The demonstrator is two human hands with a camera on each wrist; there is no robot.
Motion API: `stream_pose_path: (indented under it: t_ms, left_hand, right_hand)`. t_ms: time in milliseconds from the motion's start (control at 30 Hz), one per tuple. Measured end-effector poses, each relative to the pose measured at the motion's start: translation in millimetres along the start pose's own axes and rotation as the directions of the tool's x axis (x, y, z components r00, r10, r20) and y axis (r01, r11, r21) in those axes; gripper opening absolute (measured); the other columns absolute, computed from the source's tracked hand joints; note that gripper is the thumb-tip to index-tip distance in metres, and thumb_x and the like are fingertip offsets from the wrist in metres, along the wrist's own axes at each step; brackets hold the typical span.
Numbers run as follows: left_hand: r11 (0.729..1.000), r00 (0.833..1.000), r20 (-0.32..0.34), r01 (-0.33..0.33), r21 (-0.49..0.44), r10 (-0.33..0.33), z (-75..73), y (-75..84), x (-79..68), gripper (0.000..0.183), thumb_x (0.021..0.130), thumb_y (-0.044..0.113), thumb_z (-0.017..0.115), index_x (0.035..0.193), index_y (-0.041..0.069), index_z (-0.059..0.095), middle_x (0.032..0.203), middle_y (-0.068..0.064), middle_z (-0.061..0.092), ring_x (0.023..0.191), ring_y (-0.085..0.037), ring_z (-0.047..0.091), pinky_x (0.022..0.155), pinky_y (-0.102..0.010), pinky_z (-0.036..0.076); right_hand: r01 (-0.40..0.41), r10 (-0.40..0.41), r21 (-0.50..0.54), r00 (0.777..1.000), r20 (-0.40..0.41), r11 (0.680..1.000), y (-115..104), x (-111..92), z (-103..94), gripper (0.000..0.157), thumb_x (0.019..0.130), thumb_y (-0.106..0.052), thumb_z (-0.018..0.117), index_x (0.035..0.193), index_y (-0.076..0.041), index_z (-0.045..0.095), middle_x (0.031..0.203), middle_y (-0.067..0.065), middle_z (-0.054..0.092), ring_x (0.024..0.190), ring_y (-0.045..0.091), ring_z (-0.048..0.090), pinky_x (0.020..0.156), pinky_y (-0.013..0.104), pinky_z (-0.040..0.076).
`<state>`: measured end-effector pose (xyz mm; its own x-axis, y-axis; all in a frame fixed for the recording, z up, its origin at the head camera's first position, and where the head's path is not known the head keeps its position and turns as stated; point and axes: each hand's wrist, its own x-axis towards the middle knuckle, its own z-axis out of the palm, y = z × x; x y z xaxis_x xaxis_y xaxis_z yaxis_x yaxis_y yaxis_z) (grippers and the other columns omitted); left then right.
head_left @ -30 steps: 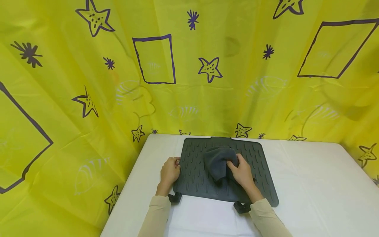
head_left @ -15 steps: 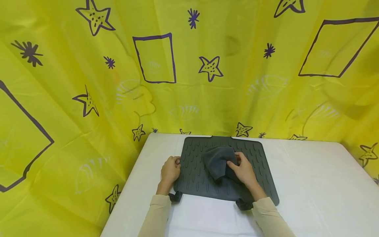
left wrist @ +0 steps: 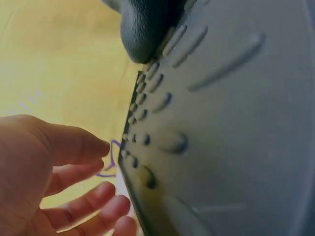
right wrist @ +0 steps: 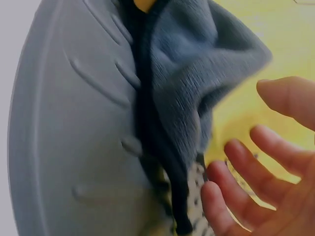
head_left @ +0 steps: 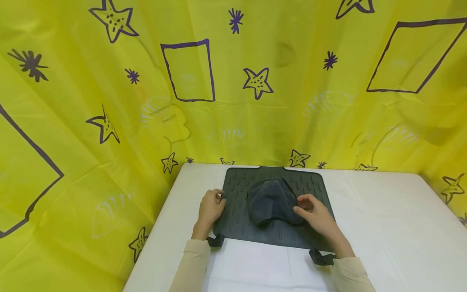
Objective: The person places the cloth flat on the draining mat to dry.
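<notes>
A crumpled dark grey cloth (head_left: 271,202) lies on a dark grey ridged mat (head_left: 237,221). My right hand (head_left: 315,213) is at the cloth's right side, thumb and fingers spread apart. In the right wrist view, a gap shows between the fingertips of the right hand (right wrist: 261,182) and the folded cloth (right wrist: 187,73). At the mat's left edge is my left hand (head_left: 211,207), its fingers loosely bent. The left wrist view has the left hand (left wrist: 64,172) beside the rim of the ridged mat (left wrist: 216,128), with no object between thumb and fingers.
The mat lies on a white-covered table (head_left: 383,227). A yellow curtain (head_left: 226,117) with starfish drawings hangs behind the table and along its left. Black wrist mounts (head_left: 321,257) sit on both wrists.
My right hand has let go of the cloth and moved right, its fingers opening. The cloth has settled into a rounder heap on the mat. My left hand has barely moved.
</notes>
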<state>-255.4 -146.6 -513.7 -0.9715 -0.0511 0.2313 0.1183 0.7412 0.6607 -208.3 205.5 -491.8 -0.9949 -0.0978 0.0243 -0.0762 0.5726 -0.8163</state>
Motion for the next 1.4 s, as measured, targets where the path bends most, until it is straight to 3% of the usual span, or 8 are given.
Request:
stream_pose_path:
  t_ms: [133,267,500,633,733,833,1067,1400]
  left_hand:
    - [0.997,0.997,0.046,-0.062,-0.042,0.064,-1.4,11.4,-3.0,0.009,0.085,0.017,0.068,0.093,0.012,0.067,0.091,-0.005,0.061,0.08,-0.016,0.056,0.071,-0.031,0.047]
    - [0.99,0.975,0.173,-0.129,-0.061,0.138,0.9,22.8,-6.1,0.004,0.087,0.018,0.067,0.087,0.015,0.064,0.085,0.001,0.061,0.076,-0.012,0.055,0.069,-0.026,0.047]
    - [0.981,0.894,0.41,-0.192,-0.014,0.181,7.7,39.8,-12.8,0.007,0.083,0.02,0.07,0.084,0.017,0.064,0.074,0.004,0.057,0.066,-0.009,0.052,0.059,-0.022,0.045]
    - [0.978,0.842,0.516,-0.204,0.036,0.157,9.7,46.4,-18.8,0.024,0.073,0.028,0.081,0.087,0.017,0.064,0.07,0.007,0.056,0.063,-0.007,0.05,0.057,-0.022,0.043]
    - [0.977,0.82,0.553,-0.208,0.047,0.148,12.1,52.2,-23.1,0.04,0.067,0.04,0.085,0.09,0.016,0.065,0.074,0.008,0.059,0.065,-0.007,0.051,0.059,-0.023,0.044]
    - [0.978,0.821,0.554,-0.2,0.057,0.136,15.7,57.8,-27.0,0.051,0.064,0.054,0.083,0.093,0.016,0.064,0.078,0.008,0.061,0.067,-0.007,0.053,0.059,-0.024,0.045]
    - [0.974,0.856,0.499,-0.206,0.097,0.132,24.0,65.8,-32.0,0.062,0.065,0.071,0.073,0.091,0.016,0.059,0.076,0.007,0.056,0.065,-0.01,0.051,0.055,-0.026,0.041]
    - [0.954,0.906,0.359,-0.279,0.108,0.224,33.8,71.1,-30.9,0.025,0.082,0.038,0.071,0.085,0.016,0.058,0.074,0.006,0.051,0.063,-0.009,0.047,0.053,-0.022,0.037]
  right_hand:
    - [-0.015,0.015,0.0,1.0,-0.006,1.0,6,-6,-7.9,0.043,0.094,-0.039,0.059,0.122,-0.007,0.054,0.116,0.011,0.063,0.107,0.026,0.06,0.088,0.039,0.049]
    - [-0.03,0.029,-0.04,0.999,-0.025,0.999,9,-9,-12.7,0.04,0.096,-0.036,0.057,0.122,-0.007,0.055,0.116,0.011,0.064,0.107,0.028,0.06,0.09,0.045,0.049]
    - [-0.043,0.044,-0.128,0.999,0.005,0.991,17,-8,-14.1,0.031,0.094,-0.029,0.06,0.116,-0.006,0.059,0.108,0.01,0.066,0.099,0.025,0.062,0.082,0.038,0.05]
    - [-0.048,0.055,-0.134,0.997,0.052,0.99,20,-7,-14.9,0.03,0.093,-0.028,0.062,0.115,-0.007,0.061,0.104,0.008,0.066,0.095,0.021,0.061,0.08,0.035,0.049]
    - [-0.014,0.026,-0.165,0.997,0.068,0.986,21,-8,-14.4,0.029,0.091,-0.027,0.064,0.112,-0.006,0.063,0.1,0.007,0.066,0.089,0.018,0.059,0.074,0.031,0.048]
    - [0.04,-0.026,-0.212,0.997,0.069,0.977,23,-8,-12.2,0.026,0.089,-0.024,0.068,0.107,-0.005,0.066,0.094,0.005,0.065,0.084,0.016,0.054,0.069,0.029,0.045]
    - [0.048,-0.032,-0.303,0.998,0.059,0.952,23,-10,-4.9,0.022,0.084,-0.027,0.072,0.099,-0.011,0.068,0.091,0.003,0.06,0.088,0.02,0.046,0.07,0.031,0.036]
    - [0.033,-0.015,-0.356,0.998,0.053,0.934,21,-12,-2.0,0.011,0.082,-0.023,0.074,0.087,-0.016,0.066,0.089,0.003,0.057,0.088,0.023,0.044,0.07,0.035,0.03]
